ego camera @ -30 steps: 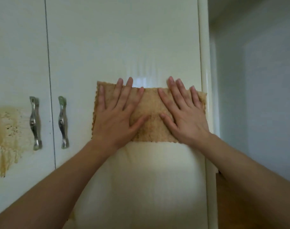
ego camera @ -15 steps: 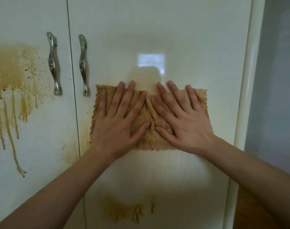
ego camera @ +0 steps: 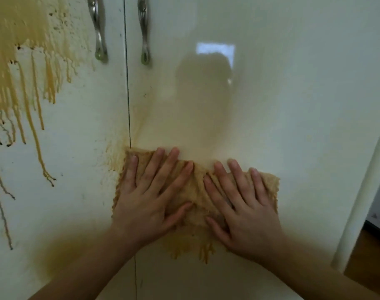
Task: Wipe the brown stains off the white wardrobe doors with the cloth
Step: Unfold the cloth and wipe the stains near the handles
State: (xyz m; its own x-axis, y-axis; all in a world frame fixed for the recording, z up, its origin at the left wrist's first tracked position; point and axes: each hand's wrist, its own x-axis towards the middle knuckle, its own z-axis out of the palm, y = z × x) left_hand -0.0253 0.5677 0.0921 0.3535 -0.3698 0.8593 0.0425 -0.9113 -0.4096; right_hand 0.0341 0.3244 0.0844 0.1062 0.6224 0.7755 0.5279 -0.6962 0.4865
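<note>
Grip is being kept as a flat press, not a clasp. The left hand (ego camera: 146, 198) and the right hand (ego camera: 243, 211) are being laid side by side on the tan cloth (ego camera: 194, 187). The fingers are straight and spread, and nothing is being pinched or curled round.

The cloth is being pinned against the right wardrobe door (ego camera: 282, 105), with its long axis running side to side. A bunched ridge is being raised between the two hands. Its left edge is being held just beside the seam (ego camera: 128, 100) between the doors, by the left hand's outermost finger. Its right edge is showing just beyond the right hand.

Directly below the grip, touching the cloth's lower edge, a patch of brown drips (ego camera: 191, 250) is being left uncovered. A straight downward stroke is therefore being judged the shortest next pass, with the cloth's full width carried over the patch.

Just beside the cloth's upper left corner, a small brown spatter (ego camera: 115, 156) is lying across the seam. Down and to the left of the left hand, a fainter brown haze (ego camera: 61, 252) is showing.

Up and to the left, well apart from the grip, the large brown splash (ego camera: 22, 66) is lying on the left wardrobe door (ego camera: 83, 202), with long runs trailing from it. The left hand is the nearer of the two to that splash, so any sideways pass is being judged as one led from that side.
</note>
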